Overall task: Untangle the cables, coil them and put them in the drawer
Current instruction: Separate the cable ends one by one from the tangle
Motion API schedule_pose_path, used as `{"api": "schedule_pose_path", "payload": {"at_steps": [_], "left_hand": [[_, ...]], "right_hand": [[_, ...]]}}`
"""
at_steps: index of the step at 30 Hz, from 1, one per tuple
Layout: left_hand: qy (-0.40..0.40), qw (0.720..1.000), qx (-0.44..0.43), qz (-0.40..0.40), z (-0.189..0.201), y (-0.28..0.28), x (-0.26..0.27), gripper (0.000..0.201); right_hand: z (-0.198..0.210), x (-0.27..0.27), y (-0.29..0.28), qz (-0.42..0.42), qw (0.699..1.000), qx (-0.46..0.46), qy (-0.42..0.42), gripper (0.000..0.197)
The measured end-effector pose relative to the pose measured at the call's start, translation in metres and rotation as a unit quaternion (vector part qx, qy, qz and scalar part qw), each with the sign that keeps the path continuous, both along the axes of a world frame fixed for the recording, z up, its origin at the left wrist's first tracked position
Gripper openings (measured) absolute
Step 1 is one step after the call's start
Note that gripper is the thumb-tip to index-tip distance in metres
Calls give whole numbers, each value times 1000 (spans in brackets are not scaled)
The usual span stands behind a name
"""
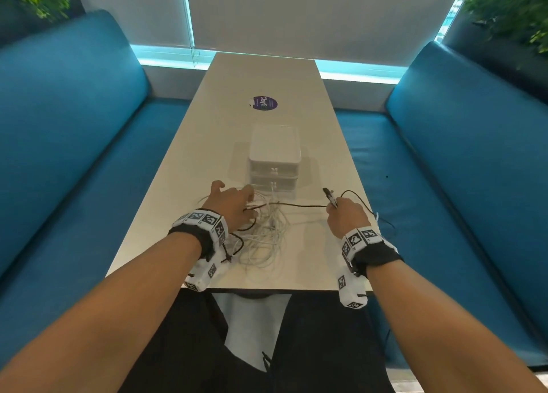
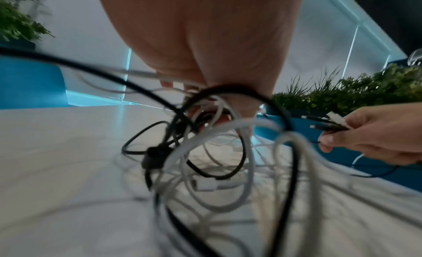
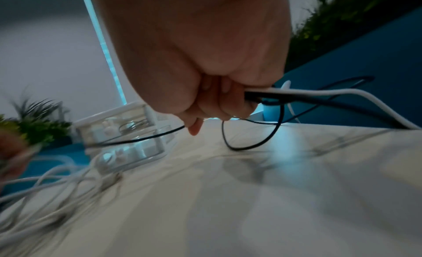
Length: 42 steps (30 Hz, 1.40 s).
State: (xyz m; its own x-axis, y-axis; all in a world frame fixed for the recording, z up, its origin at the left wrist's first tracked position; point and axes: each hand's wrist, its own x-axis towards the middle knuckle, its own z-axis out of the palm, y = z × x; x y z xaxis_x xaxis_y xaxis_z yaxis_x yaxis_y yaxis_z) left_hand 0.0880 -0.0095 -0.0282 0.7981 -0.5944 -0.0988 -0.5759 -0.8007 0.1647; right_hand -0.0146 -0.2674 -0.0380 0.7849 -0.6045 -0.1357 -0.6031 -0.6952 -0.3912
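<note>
Clear drawer unit (image 1: 274, 167) shut; white items inside, blurred.

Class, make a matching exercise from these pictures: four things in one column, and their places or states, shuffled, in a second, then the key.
1. left hand
2. right hand
3. drawer unit
4. round sticker

a. stands beyond the cables
b. grips cable ends
c. far along the table
d. fingers in the cable tangle

Pairs: 1-d, 2-b, 3-a, 4-c

left hand (image 1: 234, 205) fingers buried in cable tangle (image 1: 267, 235), wrist views blurred
</note>
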Motion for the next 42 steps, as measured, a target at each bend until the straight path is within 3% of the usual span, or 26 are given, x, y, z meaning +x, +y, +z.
{"api": "schedule_pose_path", "payload": {"at_steps": [5, 11, 15, 21, 25, 28, 30, 32, 36, 42], "left_hand": [[-17, 999, 45, -4, -7, 17, 8, 4], [-4, 995, 93, 31, 2, 31, 15, 22], [39, 998, 26, 45, 17, 10, 8, 54], [-90, 995, 21, -29, 28, -46, -18, 69], [24, 994, 24, -104, 9, -67, -30, 43], [50, 991, 24, -120, -2, -69, -38, 56], [43, 990, 36, -131, -6, -66, -42, 61], [-2, 984, 66, -166, -5, -63, -43, 50], [-34, 987, 42, -150, -5, -68, -39, 21], [25, 982, 98, -162, -12, -76, -46, 14]], "right_hand": [[12, -8, -17, -35, 997, -62, 37, 18], [6, -24, -35, -57, 990, -100, 87, 20], [1, -23, -26, 12, 992, -110, 66, 18], [-4, -19, -12, 73, 996, -47, 12, 18], [-1, -25, -18, 81, 996, -35, 15, 19], [3, -26, -25, 47, 997, -60, 19, 17], [4, -28, -29, 25, 997, -69, 19, 15], [2, -28, -30, 22, 997, -68, 17, 15], [-2, -21, -18, 81, 995, -40, -43, 29], [4, -22, 7, 184, 968, 24, -167, 38]]}}
